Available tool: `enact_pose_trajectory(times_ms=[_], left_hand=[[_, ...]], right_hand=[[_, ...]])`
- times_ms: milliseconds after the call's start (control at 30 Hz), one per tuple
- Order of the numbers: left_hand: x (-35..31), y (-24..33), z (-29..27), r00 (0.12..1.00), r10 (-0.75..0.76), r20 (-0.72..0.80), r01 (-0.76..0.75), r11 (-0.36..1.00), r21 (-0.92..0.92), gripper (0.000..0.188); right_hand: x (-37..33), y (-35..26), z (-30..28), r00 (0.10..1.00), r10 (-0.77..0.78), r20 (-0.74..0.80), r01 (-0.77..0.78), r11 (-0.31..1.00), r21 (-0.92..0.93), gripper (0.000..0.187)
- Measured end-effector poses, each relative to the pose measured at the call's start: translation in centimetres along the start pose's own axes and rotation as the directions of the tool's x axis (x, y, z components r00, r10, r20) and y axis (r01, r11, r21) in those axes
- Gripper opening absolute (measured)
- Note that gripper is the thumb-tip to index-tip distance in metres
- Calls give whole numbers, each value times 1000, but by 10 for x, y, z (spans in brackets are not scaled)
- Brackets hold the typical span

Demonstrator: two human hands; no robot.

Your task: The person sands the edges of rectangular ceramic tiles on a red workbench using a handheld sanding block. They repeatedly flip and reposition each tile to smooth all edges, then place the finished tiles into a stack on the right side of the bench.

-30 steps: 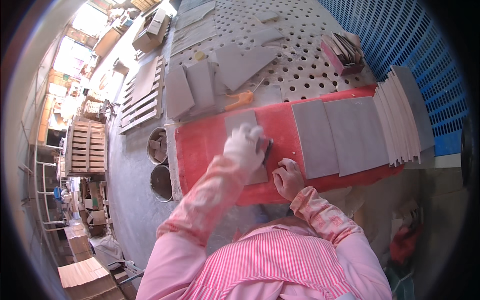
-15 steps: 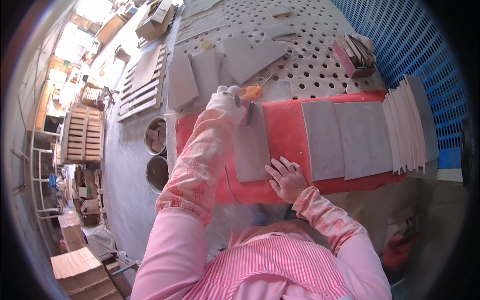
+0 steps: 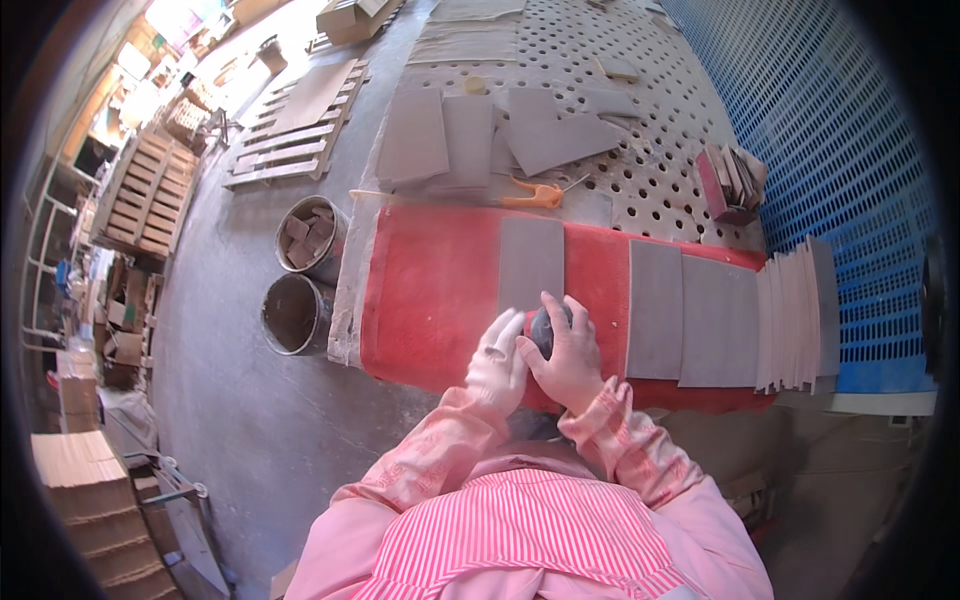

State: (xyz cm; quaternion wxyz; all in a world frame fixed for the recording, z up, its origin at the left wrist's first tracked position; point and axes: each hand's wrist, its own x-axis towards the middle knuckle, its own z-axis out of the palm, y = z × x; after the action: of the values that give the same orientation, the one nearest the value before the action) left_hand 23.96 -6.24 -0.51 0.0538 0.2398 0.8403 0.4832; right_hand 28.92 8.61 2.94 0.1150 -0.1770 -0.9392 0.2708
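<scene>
A red mat (image 3: 430,290) covers the bench in front of me. One grey tile (image 3: 530,255) lies lengthwise on it. My gloved left hand (image 3: 498,362) and my bare right hand (image 3: 575,358) meet at the tile's near end. Between them is a small dark round pad (image 3: 547,326), with the fingers of both hands closed around it. The pad rests on the tile's near edge, and most of it is hidden by my fingers. Two more grey tiles (image 3: 690,310) lie flat to the right on the mat.
A fanned stack of pale tiles (image 3: 795,315) sits at the mat's right end by a blue mesh wall (image 3: 840,150). Beyond lie an orange-handled tool (image 3: 535,195) and loose grey tiles (image 3: 450,135) on a perforated table. Two buckets (image 3: 300,280) stand left, with pallets (image 3: 290,135) behind them.
My left hand reached to the tile's far end, then drew back to its near end. My right hand shifted left to join it over the dark pad.
</scene>
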Motion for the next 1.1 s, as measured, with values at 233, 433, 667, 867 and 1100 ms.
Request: enact_pose_trajectory(times_ms=[233, 433, 667, 867, 1100], left_hand=[[-14, -75, -25, 948, 250, 198, -313, 844, 435, 38], [2, -88, -31, 907, 262, 330, -386, 829, 404, 39], [13, -98, -38, 866, 359, 348, -466, 832, 301, 30], [13, -99, -34, 871, 392, 296, -473, 833, 289, 30], [11, -92, -30, 912, 362, 192, -407, 851, 330, 25]], right_hand=[[126, -38, 43, 972, -194, 129, 214, 963, -165, 69], [208, -30, 56, 984, -168, 62, 178, 963, -201, 68], [69, -31, 7, 986, -96, 135, 121, 974, -192, 69], [85, 6, -5, 981, -118, 154, 153, 958, -243, 69], [269, 12, 23, 979, -134, 152, 172, 946, -274, 62]])
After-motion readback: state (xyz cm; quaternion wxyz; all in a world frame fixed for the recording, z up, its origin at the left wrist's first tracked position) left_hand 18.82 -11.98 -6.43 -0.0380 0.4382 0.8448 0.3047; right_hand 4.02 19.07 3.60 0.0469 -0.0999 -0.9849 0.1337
